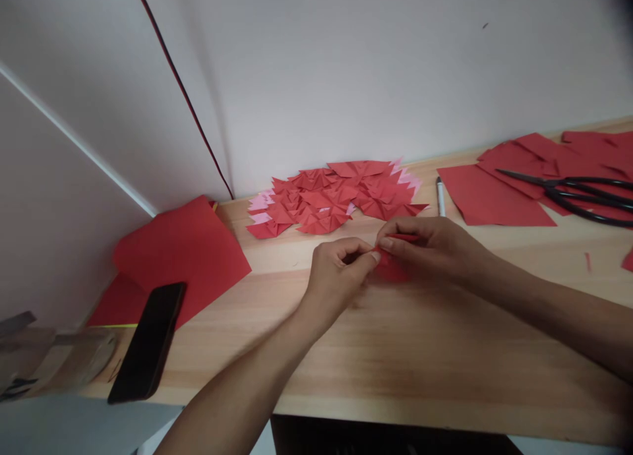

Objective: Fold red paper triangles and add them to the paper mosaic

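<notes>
Between my two hands is a small piece of red paper [394, 270], raised just over the wooden table and partly hidden by the fingers. My left hand [341, 264] pinches its left side between thumb and fingertips. On the upper right side, my right hand [428, 245] is closed on the same paper, the thumb and bent fingers nearly meeting those of the left. Behind the hands lies a heap of folded red and pink paper pieces [329, 198], pleated like small fans. A white pen [440, 196] rests just beyond my right hand.
Red paper sheets [494, 194] spread at the right, with black-handled scissors [568, 190] on them. At the left, a black phone [148, 343] lies partly over larger red sheets [198, 264], near a clear tape roll [93, 356]. A wall [395, 66] rises behind the table [420, 369].
</notes>
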